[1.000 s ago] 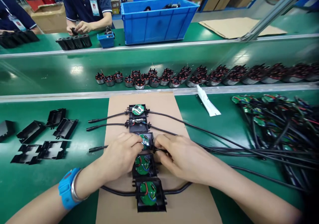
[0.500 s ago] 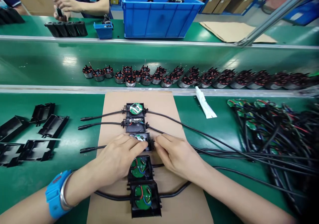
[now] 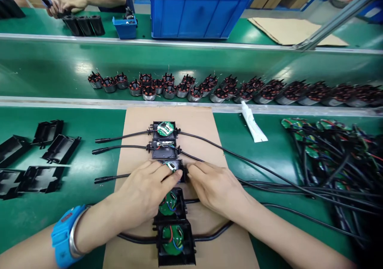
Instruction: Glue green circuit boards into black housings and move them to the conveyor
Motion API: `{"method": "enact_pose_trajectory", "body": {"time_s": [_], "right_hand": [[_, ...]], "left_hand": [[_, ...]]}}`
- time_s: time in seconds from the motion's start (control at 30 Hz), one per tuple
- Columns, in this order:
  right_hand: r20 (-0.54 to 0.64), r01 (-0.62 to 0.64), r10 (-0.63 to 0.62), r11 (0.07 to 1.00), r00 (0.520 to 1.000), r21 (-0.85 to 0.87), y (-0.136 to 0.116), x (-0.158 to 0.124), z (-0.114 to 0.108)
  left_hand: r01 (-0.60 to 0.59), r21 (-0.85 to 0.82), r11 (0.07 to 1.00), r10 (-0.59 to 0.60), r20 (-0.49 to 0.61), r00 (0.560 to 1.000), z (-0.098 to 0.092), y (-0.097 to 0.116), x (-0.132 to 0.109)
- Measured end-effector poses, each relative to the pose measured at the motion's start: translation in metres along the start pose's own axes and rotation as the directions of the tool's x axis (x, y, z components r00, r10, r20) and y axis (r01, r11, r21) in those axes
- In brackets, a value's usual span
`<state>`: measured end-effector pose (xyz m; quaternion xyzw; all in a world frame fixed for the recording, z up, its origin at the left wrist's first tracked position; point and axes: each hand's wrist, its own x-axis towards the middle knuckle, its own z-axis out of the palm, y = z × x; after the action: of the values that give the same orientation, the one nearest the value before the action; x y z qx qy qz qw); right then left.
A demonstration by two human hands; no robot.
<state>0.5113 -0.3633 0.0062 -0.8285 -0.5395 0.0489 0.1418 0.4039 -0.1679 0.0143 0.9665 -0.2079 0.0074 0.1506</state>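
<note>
A column of black plastic housings with green circuit boards and cables runs down a cardboard sheet (image 3: 233, 237). My left hand (image 3: 146, 191) grips the left side of the middle housing (image 3: 178, 166), thumb on its near edge. At that housing's right end, my right hand (image 3: 214, 185) has its fingers pinched together on the black cable (image 3: 243, 181) where it enters; the fingertips are partly hidden. Two housings (image 3: 164, 149) lie beyond my hands, and two more, including the nearest housing (image 3: 188, 247), lie on the near side.
Empty black housings (image 3: 61, 149) lie at left. Boards with cables (image 3: 326, 161) are heaped at right. A white tube (image 3: 253, 123) lies near the ledge, below a row of copper-wound stators (image 3: 182, 86). Across the bench, a co-worker's hands (image 3: 70, 2) work near a blue bin (image 3: 194, 14).
My view has shifted slightly downward. Both my hands stay at the middle housing, with the right fingers slightly closer in. The co-worker's hands have moved lower, to the black parts.
</note>
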Motion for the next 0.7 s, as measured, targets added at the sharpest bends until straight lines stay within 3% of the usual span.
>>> {"method": "enact_pose_trajectory", "body": {"time_s": [0.13,0.27,0.43,0.53,0.7], "right_hand": [[0.021,0.098,-0.096,0.985,0.995,-0.14,-0.004,0.006,-0.002],[-0.016,0.128,-0.132,0.978,0.991,-0.166,-0.001,0.004,0.003],[-0.176,0.089,-0.082,0.995,0.981,0.035,0.011,0.001,0.002],[-0.237,0.131,-0.1,0.984,0.966,0.121,0.014,0.001,0.006],[-0.247,0.203,-0.209,0.978,0.946,-0.05,0.014,0.002,0.015]], "left_hand": [[0.078,0.021,0.997,-0.079,0.061,0.995,0.0,0.004,0.007],[0.073,0.039,0.997,-0.074,0.051,0.996,0.003,0.005,0.004],[0.078,0.031,0.996,-0.08,0.062,0.995,0.004,0.002,-0.002],[0.075,0.064,0.995,-0.081,0.097,0.992,0.004,0.003,-0.001],[0.07,0.176,0.982,-0.093,0.122,0.988,0.005,0.009,0.004]]}}
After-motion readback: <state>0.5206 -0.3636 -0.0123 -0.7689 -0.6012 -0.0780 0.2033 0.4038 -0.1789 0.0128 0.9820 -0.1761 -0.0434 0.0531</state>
